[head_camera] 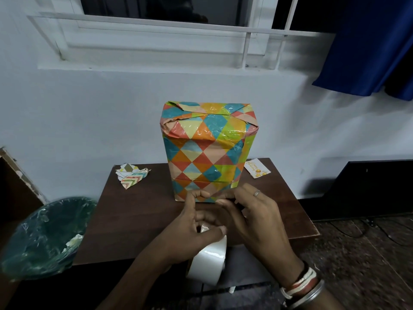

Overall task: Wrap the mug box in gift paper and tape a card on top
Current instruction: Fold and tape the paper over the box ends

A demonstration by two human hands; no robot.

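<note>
Brown table (134,209) by white wall (89,108): wrapped mug box (205,153) upright mid-table, card (256,168) behind-right (lying flat). L hand (194,224) fingers grip tape roll (207,260); R hand (252,215) fingers pinch tape end (222,200) at box base.

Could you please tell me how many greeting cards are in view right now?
1. The card lies on the table, just right of the wrapped box, not yet taped on. Another could be hidden behind the box.

mug box (207,148): glossy crinkled gift paper | table (138,211): smooth dark wood | tape roll (209,264): shiny plastic | bin liner (42,238): glossy green plastic
</note>
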